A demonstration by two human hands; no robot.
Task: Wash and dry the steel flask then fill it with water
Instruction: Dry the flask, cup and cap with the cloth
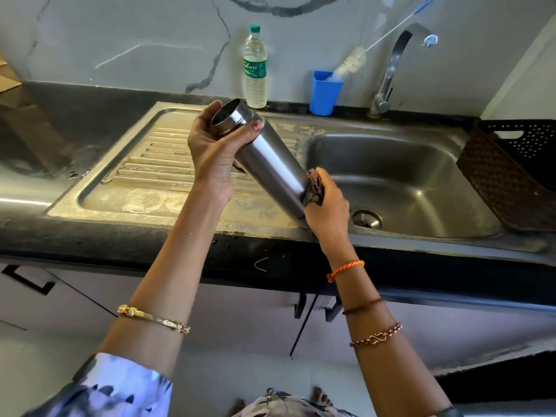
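Observation:
A steel flask [267, 158] without a lid is held tilted over the drainboard, its open mouth up and to the left. My left hand [215, 152] grips it near the neck, thumb across the shoulder. My right hand [326, 207] grips a brown scrubber [315, 186] and presses it against the flask's lower end, hiding the base.
The steel sink basin [421, 164] with its drain [367, 218] lies to the right, the tap [391, 67] behind it. A plastic water bottle [255, 67] and a blue cup [324, 93] holding a bottle brush [350, 64] stand at the back. A dark basket [511, 164] leans at the basin's right edge.

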